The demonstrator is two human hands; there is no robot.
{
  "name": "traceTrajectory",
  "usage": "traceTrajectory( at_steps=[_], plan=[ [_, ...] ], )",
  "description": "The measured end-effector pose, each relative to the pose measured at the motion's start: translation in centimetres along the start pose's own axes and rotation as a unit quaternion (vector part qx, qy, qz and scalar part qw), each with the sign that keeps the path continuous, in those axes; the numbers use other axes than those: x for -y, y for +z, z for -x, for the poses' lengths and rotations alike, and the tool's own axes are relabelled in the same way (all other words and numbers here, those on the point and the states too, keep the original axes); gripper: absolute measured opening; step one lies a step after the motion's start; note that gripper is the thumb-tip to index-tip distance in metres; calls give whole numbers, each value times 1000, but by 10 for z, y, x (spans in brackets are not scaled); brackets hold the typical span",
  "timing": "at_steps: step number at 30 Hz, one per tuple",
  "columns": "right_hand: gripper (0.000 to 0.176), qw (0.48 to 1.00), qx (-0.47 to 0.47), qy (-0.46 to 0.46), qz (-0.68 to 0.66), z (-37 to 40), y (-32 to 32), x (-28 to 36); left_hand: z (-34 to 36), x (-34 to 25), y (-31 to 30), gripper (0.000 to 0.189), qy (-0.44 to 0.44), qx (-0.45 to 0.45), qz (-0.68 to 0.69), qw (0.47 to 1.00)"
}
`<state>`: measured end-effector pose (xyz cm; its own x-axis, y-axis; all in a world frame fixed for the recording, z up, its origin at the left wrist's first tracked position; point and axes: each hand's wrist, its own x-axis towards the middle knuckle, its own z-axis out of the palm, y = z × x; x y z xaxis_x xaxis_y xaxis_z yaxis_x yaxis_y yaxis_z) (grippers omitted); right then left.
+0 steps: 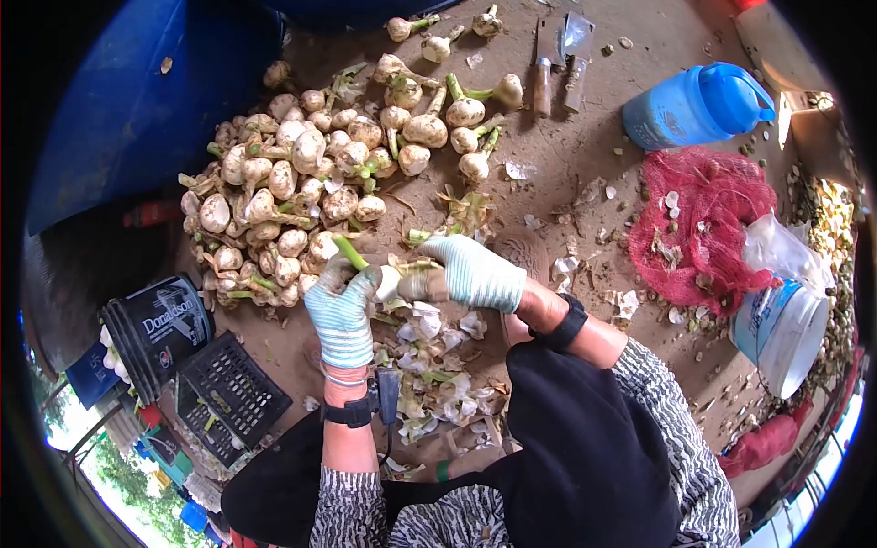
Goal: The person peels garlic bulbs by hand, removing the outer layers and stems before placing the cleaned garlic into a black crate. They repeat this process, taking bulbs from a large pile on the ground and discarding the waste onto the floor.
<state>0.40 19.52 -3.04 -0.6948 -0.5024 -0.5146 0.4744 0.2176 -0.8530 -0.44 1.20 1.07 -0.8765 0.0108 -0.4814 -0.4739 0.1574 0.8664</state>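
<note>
Both my hands wear striped, light blue and white gloves with soiled fingers. My left hand (343, 306) is closed around a garlic bulb (389, 284), whose green stem (350, 253) sticks up past the fingers. My right hand (470, 272) pinches dry, yellowish skin or leaf at the bulb's right side. Beyond and left of my hands lies a big pile of garlic bulbs (283, 178) with soil on them and some green stems. Peeled garlic skins (438, 365) are scattered on the ground below my hands.
Two knives or trowels (543, 87) lie at the top. To the right are a blue jug (685, 108), a red mesh bag (699, 228) and a white bucket (793, 342). At left stand a black bucket (164, 333), a black crate (233, 388) and a blue barrel (137, 100).
</note>
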Motion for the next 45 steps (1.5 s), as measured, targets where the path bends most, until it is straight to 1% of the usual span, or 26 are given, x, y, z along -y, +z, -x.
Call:
traceTrajectory(
  at_steps=[1,4,5,6,8,10,12,13,16,20,21,22,24,25,26,27,28,30,34,35,36,39,40,42,43,45],
  plan=[
    [44,998,-5,-38,-58,-8,6,-15,1,-1,2,15,26,-3,-65,998],
    [41,984,-5,-128,-121,-22,19,-24,3,9,3,14,37,21,1,999],
    [38,993,-26,-111,-26,-19,16,-25,4,10,3,13,32,6,33,999],
    [38,993,-25,-112,-25,-12,12,-15,4,10,1,13,32,4,33,999],
    [42,987,70,-75,-128,-3,7,-6,4,9,-4,14,-8,1,88,996],
    [41,989,61,-90,-104,-5,12,-16,5,3,-3,16,-6,1,90,996],
    [36,979,6,-184,-82,-6,14,-17,4,3,-8,15,-12,4,61,998],
    [36,979,7,-185,-81,-5,12,-13,4,2,-7,15,-11,4,61,998],
    [44,996,27,-50,-75,4,6,6,2,-2,-7,13,15,-10,-38,999],
    [41,982,-72,-176,19,-16,16,-25,3,-2,2,13,168,-4,-177,970],
    [39,994,-51,-95,-28,-13,13,-19,5,-4,7,15,230,-5,-235,944],
    [38,997,-28,-14,-75,-11,11,-11,7,-4,10,16,219,1,-241,945],
    [35,997,-28,-11,-64,-5,15,-1,6,-1,9,16,271,4,-264,925],
    [33,990,-90,-97,-51,-4,20,-3,6,-1,9,16,271,4,-264,926],
    [30,971,-150,-182,-38,-5,24,-7,6,0,9,15,189,-9,-141,972],
    [28,975,-145,-167,7,-11,25,-9,6,0,8,15,102,-20,-15,994],
    [28,975,-147,-166,6,-10,25,-12,7,-1,5,15,102,-18,-15,995],
    [32,994,-77,-21,-76,-5,24,-9,9,-6,-1,15,2,-17,134,991],
    [41,993,-97,-53,-47,-3,22,-6,8,-18,0,18,40,-52,63,996],
    [44,976,-166,-140,-27,-8,30,-19,5,-17,4,15,40,-62,56,996],
    [44,976,-166,-138,-28,-7,30,-15,5,-14,4,15,38,-62,56,996],
    [40,990,-123,-39,-53,4,19,10,1,-3,5,12,203,-29,-136,969],
    [40,990,-124,-38,-54,3,19,9,6,-1,8,10,206,-25,-205,956],
    [39,984,-122,-101,-81,-2,21,5,3,-1,13,10,340,-41,-301,890],
    [29,985,-129,-95,-59,-5,24,-3,6,1,13,10,339,-41,-300,891],
    [30,984,-131,-105,-64,-9,28,-8,10,5,12,10,146,-53,-136,978]
  ],
)
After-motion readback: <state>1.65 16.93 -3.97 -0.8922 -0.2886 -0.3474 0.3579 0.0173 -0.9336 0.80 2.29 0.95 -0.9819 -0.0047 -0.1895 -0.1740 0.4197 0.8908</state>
